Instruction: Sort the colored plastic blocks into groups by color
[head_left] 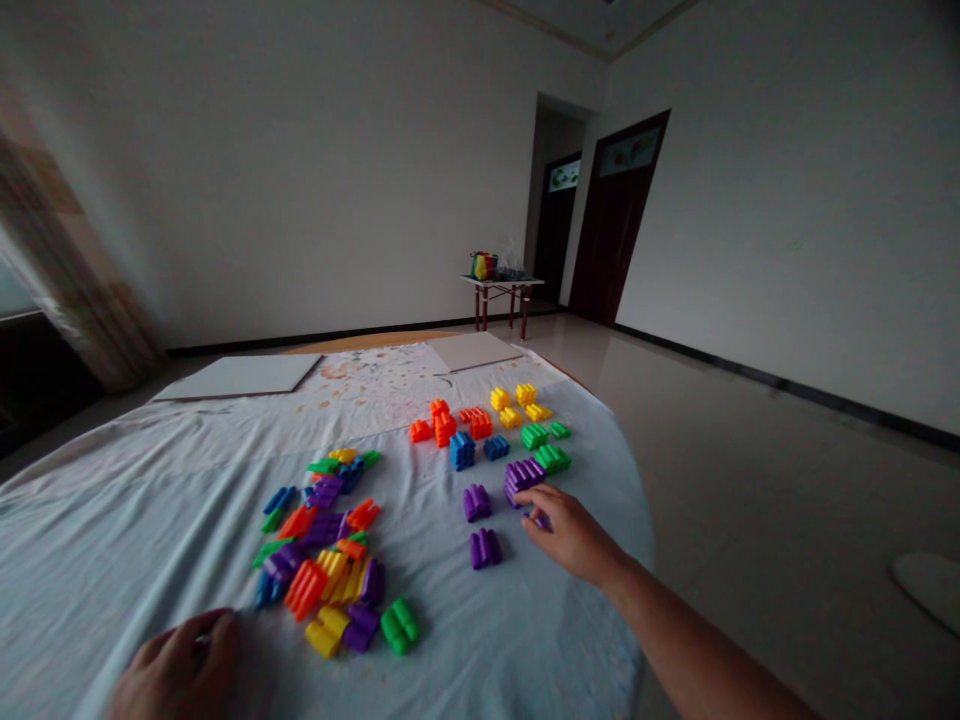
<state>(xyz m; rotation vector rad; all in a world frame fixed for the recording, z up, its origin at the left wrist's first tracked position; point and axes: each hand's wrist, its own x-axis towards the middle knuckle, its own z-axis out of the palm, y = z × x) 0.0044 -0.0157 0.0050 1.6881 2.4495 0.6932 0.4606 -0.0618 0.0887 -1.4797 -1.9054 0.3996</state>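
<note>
My right hand [574, 535] reaches over the right part of the table. Its thumb and fingers are closed around a small purple block [541, 521], mostly hidden by them. Just beyond the fingertips stands a stack of purple blocks [523, 476]. Two more purple groups, one nearer [485, 549] and one farther [475, 502], lie left of this hand. At the lower left my left hand [180, 660] rests on the cloth, fingers loosely bent, a gap showing by the thumb. Nothing shows in it. To its right spreads a mixed pile of coloured blocks [326, 530], with a green block [400, 626] at its near edge.
Behind the purple blocks are orange [443, 428], blue [463, 451], yellow [500, 399] and green [553, 458] groups. Two pale boards [240, 376] [476, 350] lie at the back of the cloth-covered table [420, 690]. A small side table [502, 281] with bags stands by the wall.
</note>
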